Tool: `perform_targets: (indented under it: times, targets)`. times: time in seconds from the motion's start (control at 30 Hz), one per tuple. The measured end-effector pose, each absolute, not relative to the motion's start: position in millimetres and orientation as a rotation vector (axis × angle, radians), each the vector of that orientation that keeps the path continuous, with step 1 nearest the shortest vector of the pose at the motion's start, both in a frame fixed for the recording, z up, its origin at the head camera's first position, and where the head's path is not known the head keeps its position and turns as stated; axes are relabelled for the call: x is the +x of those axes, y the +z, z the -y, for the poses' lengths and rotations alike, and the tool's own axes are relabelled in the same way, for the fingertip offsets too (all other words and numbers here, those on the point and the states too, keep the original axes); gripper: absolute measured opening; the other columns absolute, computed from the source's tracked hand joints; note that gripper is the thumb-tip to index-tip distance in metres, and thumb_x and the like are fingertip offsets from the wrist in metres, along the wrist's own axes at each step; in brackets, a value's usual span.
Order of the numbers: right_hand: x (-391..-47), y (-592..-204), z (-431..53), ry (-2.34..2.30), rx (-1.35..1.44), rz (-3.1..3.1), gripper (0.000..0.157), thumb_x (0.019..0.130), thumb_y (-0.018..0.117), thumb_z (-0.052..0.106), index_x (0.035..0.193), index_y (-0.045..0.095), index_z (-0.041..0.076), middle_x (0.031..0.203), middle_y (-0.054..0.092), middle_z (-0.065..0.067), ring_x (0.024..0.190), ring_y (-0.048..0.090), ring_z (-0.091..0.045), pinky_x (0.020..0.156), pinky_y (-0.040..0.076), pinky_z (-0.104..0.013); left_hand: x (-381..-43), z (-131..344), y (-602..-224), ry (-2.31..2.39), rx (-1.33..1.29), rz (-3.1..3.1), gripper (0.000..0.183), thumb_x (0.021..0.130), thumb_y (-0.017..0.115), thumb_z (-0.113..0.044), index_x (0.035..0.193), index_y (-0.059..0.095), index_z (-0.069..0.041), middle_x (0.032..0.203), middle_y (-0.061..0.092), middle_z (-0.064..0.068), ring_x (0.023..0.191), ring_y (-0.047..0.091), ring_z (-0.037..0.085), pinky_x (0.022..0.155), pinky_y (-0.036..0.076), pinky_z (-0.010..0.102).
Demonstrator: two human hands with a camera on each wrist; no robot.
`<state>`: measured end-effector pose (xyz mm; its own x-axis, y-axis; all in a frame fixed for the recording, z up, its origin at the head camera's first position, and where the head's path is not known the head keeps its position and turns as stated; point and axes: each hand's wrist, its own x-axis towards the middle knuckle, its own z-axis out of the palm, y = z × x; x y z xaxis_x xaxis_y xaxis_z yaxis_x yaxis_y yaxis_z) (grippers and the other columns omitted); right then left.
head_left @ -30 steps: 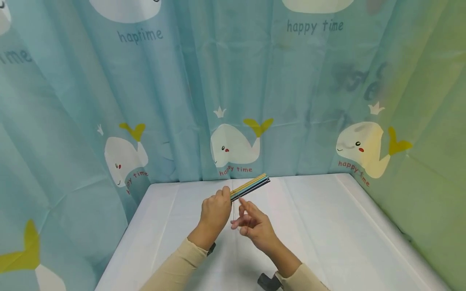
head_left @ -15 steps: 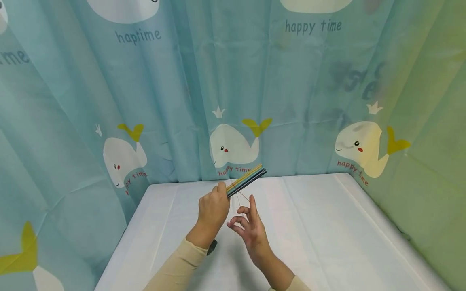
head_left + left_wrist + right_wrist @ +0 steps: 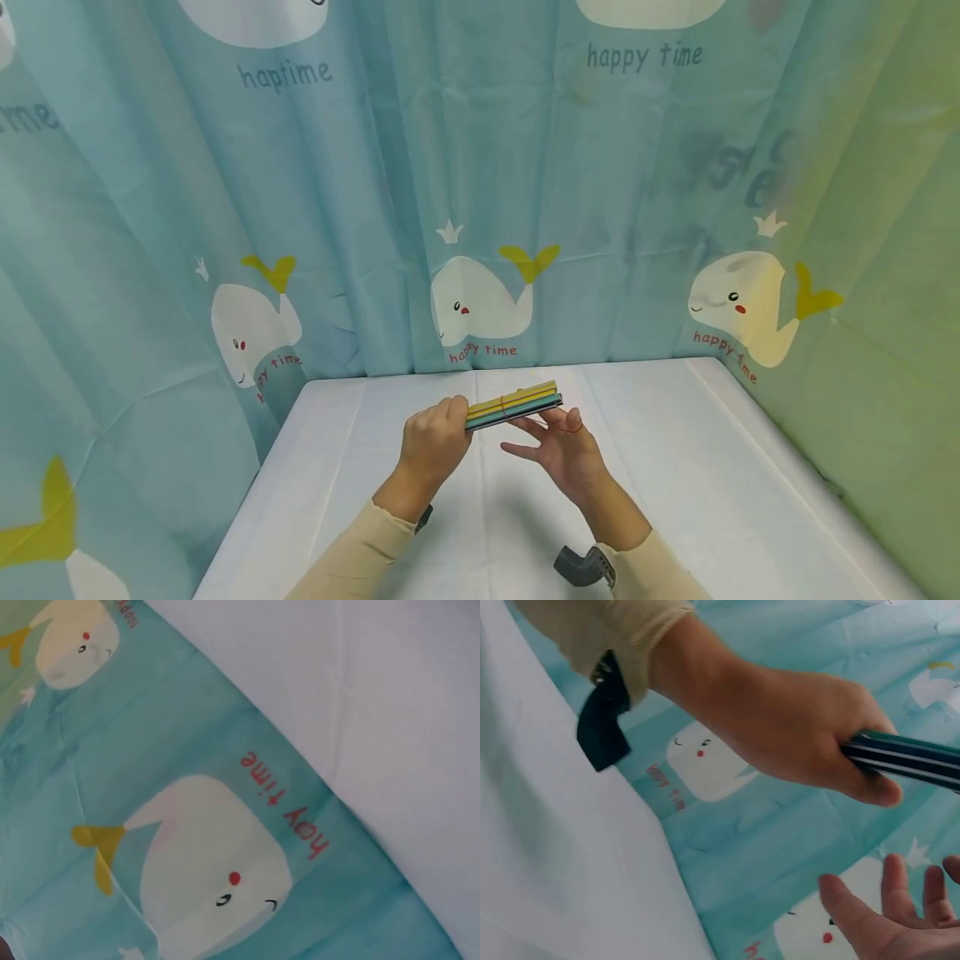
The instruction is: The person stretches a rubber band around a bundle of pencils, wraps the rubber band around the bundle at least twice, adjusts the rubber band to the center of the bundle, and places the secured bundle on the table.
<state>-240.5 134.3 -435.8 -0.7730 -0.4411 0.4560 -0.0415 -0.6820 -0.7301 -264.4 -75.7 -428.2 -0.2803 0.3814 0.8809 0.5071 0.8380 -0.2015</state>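
Observation:
My left hand point(image 3: 433, 442) grips one end of a bundle of slim pencil-like sticks point(image 3: 487, 414), yellow, teal and dark, held above the table and pointing right. A thin reddish rubber band point(image 3: 504, 407) goes round the bundle, and a strand of it runs to my right hand point(image 3: 573, 454), looped at a raised digit. The fingers of that hand are spread just under the bundle's far end. In the right wrist view the left hand point(image 3: 810, 727) holds the dark, silver-lined side of the bundle point(image 3: 911, 759), with the right hand's spread fingers point(image 3: 855, 911) below.
A white-covered table point(image 3: 712, 475) lies beneath both hands. Behind it hangs a teal curtain point(image 3: 600, 167) printed with whales, meeting the table's back edge. A dark wrist mount point(image 3: 585, 567) sticks out at the right sleeve. Only curtain point(image 3: 112, 765) and tabletop point(image 3: 390, 712) fill most of the left wrist view.
The bundle first tilted steeper, then dropped to a flatter angle. My right hand has moved right and its fingers have spread, with the band strand drawn from the bundle.

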Motion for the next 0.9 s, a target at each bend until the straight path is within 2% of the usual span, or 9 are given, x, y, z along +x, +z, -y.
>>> perform_targets:
  times: [0.1, 0.17, 0.23, 0.3, 0.4, 0.53, 0.7, 0.8, 0.9]
  targets:
    - [-242, -430, -142, -2.504, -0.902, -1.146, 0.046, 0.089, 0.045, 0.043, 0.119, 0.056, 0.01, 0.135, 0.038, -0.011, 0.12, 0.036, -0.037, 0.086, 0.024, -0.066, -264, 79, -431, -0.134, -0.711, 1.885, 0.025, 0.087, 0.049, -0.024, 0.068, 0.047, -0.008, 0.05, 0.044, 0.002, 0.034, 0.043, 0.014, 0.031, 0.032, 0.026]
    - [-242, -426, -147, -2.474, -0.875, -1.252, 0.049, 0.09, 0.046, 0.038, 0.121, 0.052, 0.001, 0.135, 0.033, -0.017, 0.12, 0.035, -0.038, 0.086, 0.026, -0.064, -263, 82, -432, -0.126, -0.745, 1.876, 0.028, 0.086, 0.052, -0.026, 0.065, 0.046, -0.009, 0.048, 0.041, 0.001, 0.033, 0.041, 0.013, 0.03, 0.029, 0.025]
    - [-243, -419, -151, -2.407, -0.821, -1.477, 0.052, 0.09, 0.048, 0.033, 0.122, 0.047, -0.008, 0.134, 0.032, -0.019, 0.12, 0.036, -0.038, 0.087, 0.033, -0.058, -263, 84, -433, -0.114, -0.778, 1.871, 0.029, 0.085, 0.055, -0.027, 0.063, 0.045, -0.01, 0.047, 0.037, -0.001, 0.032, 0.038, 0.012, 0.03, 0.025, 0.024]
    - [-243, -412, -153, -2.286, -0.756, -1.768, 0.05, 0.088, 0.052, 0.029, 0.118, 0.049, -0.012, 0.131, 0.035, -0.018, 0.119, 0.037, -0.038, 0.087, 0.038, -0.049, -263, 86, -434, -0.094, -0.814, 1.88, 0.029, 0.084, 0.056, -0.028, 0.063, 0.045, -0.012, 0.046, 0.036, -0.002, 0.032, 0.036, 0.011, 0.031, 0.024, 0.022]
    - [-244, -401, -151, -1.908, -0.652, -2.278, 0.045, 0.081, 0.061, 0.034, 0.112, 0.059, 0.001, 0.124, 0.047, -0.006, 0.116, 0.041, -0.03, 0.079, 0.043, -0.038, -261, 86, -436, -0.046, -0.88, 1.894, 0.03, 0.083, 0.057, -0.032, 0.063, 0.046, -0.013, 0.046, 0.037, -0.003, 0.033, 0.035, 0.01, 0.032, 0.025, 0.022]
    - [-248, -392, -145, -1.423, -0.686, -2.619, 0.045, 0.073, 0.066, 0.047, 0.106, 0.062, 0.017, 0.113, 0.055, 0.007, 0.112, 0.045, -0.022, 0.08, 0.043, -0.04, -259, 81, -442, 0.012, -0.986, 1.922, 0.027, 0.082, 0.059, -0.033, 0.066, 0.047, -0.015, 0.048, 0.042, -0.003, 0.035, 0.039, 0.009, 0.033, 0.031, 0.021]
    - [-250, -389, -136, -1.28, -0.922, -2.509, 0.034, 0.078, 0.061, 0.045, 0.097, 0.067, 0.017, 0.119, 0.048, 0.011, 0.108, 0.05, -0.013, 0.088, 0.04, -0.04, -254, 72, -446, 0.025, -1.121, 1.917, 0.012, 0.076, 0.06, -0.024, 0.073, 0.051, -0.017, 0.05, 0.045, -0.005, 0.036, 0.039, 0.007, 0.035, 0.032, 0.02]
    - [-253, -392, -138, -1.328, -0.951, -2.409, 0.029, 0.082, 0.059, 0.04, 0.099, 0.067, 0.017, 0.122, 0.048, 0.01, 0.108, 0.051, -0.013, 0.086, 0.042, -0.039, -251, 69, -444, 0.03, -1.185, 1.866, 0.014, 0.08, 0.057, -0.025, 0.071, 0.05, -0.018, 0.049, 0.04, -0.006, 0.035, 0.035, 0.005, 0.035, 0.029, 0.017]
    - [-260, -401, -147, -1.457, -0.867, -2.413, 0.025, 0.083, 0.059, 0.036, 0.097, 0.069, 0.018, 0.121, 0.051, 0.006, 0.107, 0.052, -0.017, 0.085, 0.041, -0.042, -248, 73, -437, 0.008, -1.226, 1.816, 0.024, 0.086, 0.054, -0.03, 0.066, 0.047, -0.018, 0.048, 0.036, -0.007, 0.034, 0.034, 0.005, 0.035, 0.028, 0.016]
